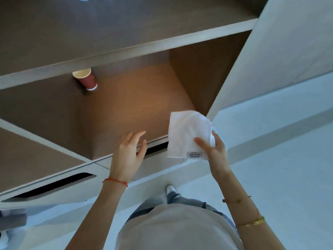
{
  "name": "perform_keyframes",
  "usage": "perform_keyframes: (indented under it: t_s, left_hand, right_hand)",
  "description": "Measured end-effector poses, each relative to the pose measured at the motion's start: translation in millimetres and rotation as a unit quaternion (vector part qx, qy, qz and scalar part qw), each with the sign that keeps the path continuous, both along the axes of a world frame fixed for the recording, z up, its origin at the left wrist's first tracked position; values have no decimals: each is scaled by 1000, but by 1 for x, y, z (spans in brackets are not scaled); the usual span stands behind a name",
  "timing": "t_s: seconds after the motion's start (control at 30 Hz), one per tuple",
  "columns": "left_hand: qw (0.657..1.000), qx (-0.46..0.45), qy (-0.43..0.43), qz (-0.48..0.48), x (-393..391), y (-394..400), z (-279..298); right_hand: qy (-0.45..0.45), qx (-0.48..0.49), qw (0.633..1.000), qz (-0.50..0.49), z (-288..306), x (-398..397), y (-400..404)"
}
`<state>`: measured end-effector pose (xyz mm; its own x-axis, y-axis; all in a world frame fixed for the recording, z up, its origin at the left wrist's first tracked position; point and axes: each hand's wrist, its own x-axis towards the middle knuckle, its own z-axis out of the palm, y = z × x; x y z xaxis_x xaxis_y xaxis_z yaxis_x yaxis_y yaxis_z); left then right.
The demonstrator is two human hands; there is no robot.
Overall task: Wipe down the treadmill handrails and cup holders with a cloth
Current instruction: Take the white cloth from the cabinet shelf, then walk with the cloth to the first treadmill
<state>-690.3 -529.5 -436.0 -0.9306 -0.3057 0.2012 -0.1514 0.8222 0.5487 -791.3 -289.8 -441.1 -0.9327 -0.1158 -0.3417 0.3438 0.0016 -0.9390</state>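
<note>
A white folded cloth (185, 134) with a small printed label at its lower edge is pinched between the thumb and fingers of my right hand (213, 149), held up in front of a brown shelf compartment. My left hand (128, 152) is empty, fingers relaxed and slightly bent, hovering at the front edge of the same shelf (126, 109). No treadmill, handrail or cup holder shows in this view.
A red paper cup (86, 79) stands at the back left of the lit brown compartment. White shelf edges (137, 46) frame it, with a white side panel (270, 60) to the right. Dark handle slots (54, 185) run along the drawer fronts below. Pale floor lies to the right.
</note>
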Motion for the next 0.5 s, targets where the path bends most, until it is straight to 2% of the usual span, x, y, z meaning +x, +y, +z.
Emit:
perform_keyframes:
  t_s: [0.23, 0.33, 0.5]
  left_hand:
    - [986, -7, 26, -165, 15, 30, 6]
    - [972, -15, 35, -233, 23, 47, 6]
    - [946, -14, -1, -323, 33, 89, 5]
  right_hand:
    - [-12, -10, 992, -126, 6, 89, 52]
    - [-19, -5, 980, -199, 6, 136, 75]
    - [-35, -9, 950, -311, -1, 208, 119]
